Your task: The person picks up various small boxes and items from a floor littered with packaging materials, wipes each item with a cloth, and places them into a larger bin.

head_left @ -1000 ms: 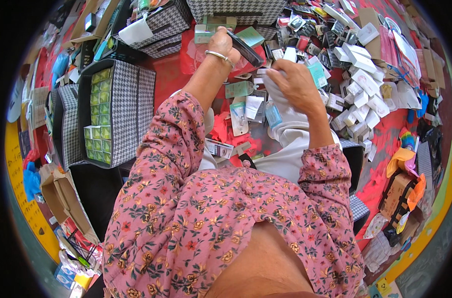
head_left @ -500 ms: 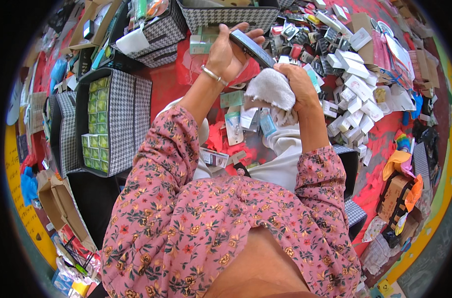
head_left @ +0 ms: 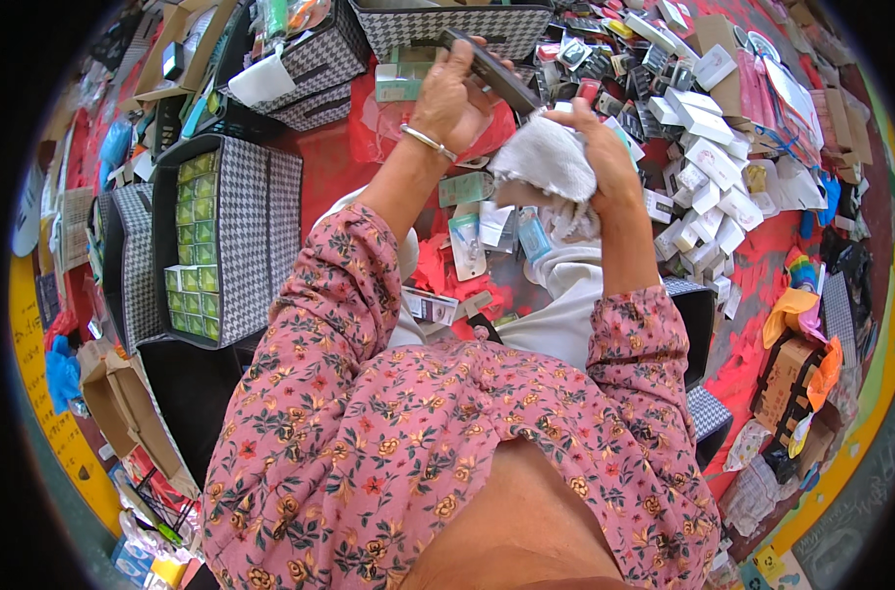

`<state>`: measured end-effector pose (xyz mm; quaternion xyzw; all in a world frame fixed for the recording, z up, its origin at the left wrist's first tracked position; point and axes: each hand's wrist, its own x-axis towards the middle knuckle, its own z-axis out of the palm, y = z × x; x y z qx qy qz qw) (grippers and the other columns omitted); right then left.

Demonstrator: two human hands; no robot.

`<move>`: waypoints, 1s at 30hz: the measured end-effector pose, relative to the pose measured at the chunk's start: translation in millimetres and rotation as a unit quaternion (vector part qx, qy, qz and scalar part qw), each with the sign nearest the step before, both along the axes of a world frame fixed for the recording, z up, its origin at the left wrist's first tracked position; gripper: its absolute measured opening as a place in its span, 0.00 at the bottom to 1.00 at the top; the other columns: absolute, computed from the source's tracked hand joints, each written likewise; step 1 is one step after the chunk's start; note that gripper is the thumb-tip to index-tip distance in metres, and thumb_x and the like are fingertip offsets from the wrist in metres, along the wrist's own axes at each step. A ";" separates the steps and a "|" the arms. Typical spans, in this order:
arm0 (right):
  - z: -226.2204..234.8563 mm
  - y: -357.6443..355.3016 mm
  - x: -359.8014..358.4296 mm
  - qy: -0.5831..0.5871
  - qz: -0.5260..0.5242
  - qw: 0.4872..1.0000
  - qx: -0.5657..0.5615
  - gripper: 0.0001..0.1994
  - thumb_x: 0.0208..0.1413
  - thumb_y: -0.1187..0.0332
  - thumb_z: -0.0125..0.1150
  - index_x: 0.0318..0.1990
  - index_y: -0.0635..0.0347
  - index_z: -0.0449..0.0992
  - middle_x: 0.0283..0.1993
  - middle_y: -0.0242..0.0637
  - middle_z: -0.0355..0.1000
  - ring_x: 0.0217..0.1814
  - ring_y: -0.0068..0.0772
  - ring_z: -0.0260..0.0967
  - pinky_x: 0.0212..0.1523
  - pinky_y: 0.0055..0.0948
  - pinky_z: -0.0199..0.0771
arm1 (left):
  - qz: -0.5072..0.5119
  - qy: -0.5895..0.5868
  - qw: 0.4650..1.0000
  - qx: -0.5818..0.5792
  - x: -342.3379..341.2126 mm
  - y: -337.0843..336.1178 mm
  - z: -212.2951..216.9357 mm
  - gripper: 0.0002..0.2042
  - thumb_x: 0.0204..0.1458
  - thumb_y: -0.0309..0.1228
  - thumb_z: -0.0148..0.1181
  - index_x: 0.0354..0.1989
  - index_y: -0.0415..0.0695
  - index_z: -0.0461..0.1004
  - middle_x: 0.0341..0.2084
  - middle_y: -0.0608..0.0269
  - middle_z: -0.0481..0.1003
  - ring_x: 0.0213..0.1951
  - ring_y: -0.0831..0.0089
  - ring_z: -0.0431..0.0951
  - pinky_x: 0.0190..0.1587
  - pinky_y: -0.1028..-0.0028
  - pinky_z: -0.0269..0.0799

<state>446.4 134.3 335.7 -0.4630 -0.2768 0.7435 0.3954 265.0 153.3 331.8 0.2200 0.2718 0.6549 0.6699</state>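
Head view looks down past a pink floral blouse (head_left: 447, 442) filling the lower middle of the frame, both sleeves reaching upward. Below the hands, white fabric (head_left: 565, 305) lies over the lap, with small packets (head_left: 467, 246) scattered on a red sheet (head_left: 319, 167) around it. Right hand (head_left: 605, 162), just right of centre in the upper half, has its fingers closed around a bunched white cloth (head_left: 546, 162), which hangs a little below the fist. Left hand (head_left: 452, 93), with a silver bangle (head_left: 428, 143) on the wrist, sits higher and slightly left; its fingers grip a flat dark device (head_left: 491, 69), tilted so its lower end points toward the cloth, close above it. Whether device and cloth touch is unclear. At centre left stands a checked box (head_left: 260, 246) filled with rows of green packs (head_left: 197, 246). Another checked box (head_left: 447, 25) lies at the top edge beyond the hands. White cartons (head_left: 703, 177) pile up at upper right.
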 end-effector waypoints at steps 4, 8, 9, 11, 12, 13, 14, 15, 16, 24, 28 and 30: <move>20.5 1.7 22.1 0.021 -0.189 0.973 0.129 0.18 0.57 0.58 0.43 0.34 0.64 0.72 0.29 0.36 0.70 0.28 0.24 0.68 0.31 0.23 0.69 | -0.024 -0.036 0.999 -0.021 -12.6 1.6 0.7 0.17 0.54 0.43 0.43 0.45 0.42 0.62 0.28 0.62 0.64 0.32 0.70 0.66 0.38 0.68 0.68; 34.3 -14.2 -8.9 -0.100 -0.144 0.917 0.359 0.10 0.48 0.69 0.57 0.37 0.62 0.70 0.32 0.35 0.68 0.31 0.23 0.65 0.32 0.25 0.67 | -0.097 -0.112 0.987 -0.055 -1.6 -2.4 -9.3 0.18 0.56 0.44 0.38 0.47 0.44 0.63 0.31 0.59 0.68 0.33 0.68 0.69 0.38 0.68 0.69; 29.0 -13.1 -20.8 -0.264 -0.124 0.792 0.536 0.13 0.42 0.68 0.62 0.38 0.60 0.70 0.34 0.37 0.66 0.34 0.31 0.65 0.34 0.28 0.66 | -0.049 -0.065 0.992 -0.097 8.6 -4.3 -2.1 0.18 0.57 0.44 0.37 0.48 0.46 0.63 0.32 0.57 0.69 0.36 0.66 0.70 0.40 0.67 0.69; 25.1 -25.7 -46.1 -0.354 -0.019 0.730 0.585 0.13 0.40 0.68 0.62 0.35 0.61 0.71 0.34 0.41 0.63 0.33 0.43 0.63 0.34 0.32 0.66 | -0.196 -0.129 0.972 -0.020 -1.4 -10.1 -8.5 0.19 0.56 0.46 0.36 0.48 0.47 0.63 0.34 0.57 0.71 0.38 0.65 0.73 0.39 0.66 0.72; 22.7 -26.9 -50.7 -0.368 -0.020 0.720 0.588 0.12 0.40 0.68 0.61 0.34 0.60 0.71 0.33 0.41 0.63 0.34 0.44 0.64 0.32 0.33 0.67 | -0.219 -0.155 0.963 -0.018 1.3 -11.7 -11.2 0.18 0.56 0.45 0.38 0.47 0.47 0.63 0.35 0.57 0.71 0.38 0.66 0.73 0.40 0.67 0.72; 22.5 -28.7 -52.9 -0.380 -0.017 0.711 0.592 0.10 0.41 0.68 0.60 0.33 0.60 0.71 0.33 0.42 0.63 0.34 0.45 0.65 0.31 0.34 0.67 | -0.239 -0.181 0.954 -0.016 3.7 -15.5 -12.4 0.17 0.55 0.44 0.40 0.46 0.47 0.64 0.35 0.58 0.71 0.38 0.66 0.73 0.40 0.67 0.72; 22.5 -27.2 -52.4 -0.390 -0.038 0.709 0.586 0.10 0.42 0.69 0.60 0.32 0.60 0.71 0.33 0.42 0.63 0.34 0.45 0.65 0.30 0.35 0.67 | -0.239 -0.208 0.948 -0.040 5.8 -18.7 -12.4 0.17 0.55 0.43 0.41 0.46 0.46 0.64 0.36 0.58 0.71 0.38 0.67 0.73 0.40 0.67 0.72; 22.9 -22.6 -52.2 -0.400 -0.058 0.707 0.581 0.09 0.42 0.69 0.59 0.32 0.60 0.70 0.33 0.42 0.63 0.34 0.45 0.65 0.29 0.35 0.67 | -0.239 -0.235 0.940 -0.064 8.2 -21.8 -11.4 0.16 0.54 0.42 0.43 0.46 0.45 0.65 0.36 0.58 0.71 0.38 0.67 0.73 0.41 0.68 0.72; 23.2 -17.8 -52.2 -0.409 -0.079 0.704 0.575 0.08 0.43 0.69 0.58 0.32 0.60 0.70 0.33 0.43 0.63 0.34 0.44 0.66 0.28 0.36 0.68 | -0.239 -0.261 0.931 -0.089 10.2 -23.5 -11.4 0.16 0.54 0.41 0.45 0.46 0.45 0.65 0.37 0.58 0.71 0.38 0.67 0.73 0.42 0.68 0.72; 24.5 44.7 8.4 -0.312 -0.280 0.816 0.398 0.11 0.47 0.71 0.55 0.38 0.65 0.72 0.35 0.41 0.72 0.34 0.30 0.70 0.34 0.24 0.69 | -0.226 0.116 0.966 -0.053 27.7 -34.9 5.5 0.15 0.54 0.41 0.46 0.42 0.43 0.68 0.26 0.68 0.71 0.24 0.81 0.70 0.27 0.82 0.69; 41.7 34.8 28.6 -0.035 -0.227 0.933 0.278 0.09 0.49 0.73 0.54 0.37 0.67 0.72 0.30 0.38 0.72 0.28 0.24 0.70 0.27 0.16 0.70 | -0.212 0.295 0.931 0.042 24.0 -30.1 17.0 0.14 0.54 0.40 0.49 0.40 0.42 0.70 0.22 0.76 0.68 0.19 0.91 0.63 0.21 0.88 0.61; 47.4 24.6 18.3 -0.146 -0.106 0.904 0.388 0.09 0.47 0.69 0.57 0.34 0.66 0.74 0.27 0.32 0.71 0.27 0.19 0.66 0.28 0.16 0.66 | -0.138 0.341 0.923 0.110 25.4 -32.2 16.4 0.14 0.54 0.40 0.49 0.39 0.42 0.70 0.23 0.77 0.68 0.21 0.92 0.63 0.21 0.89 0.61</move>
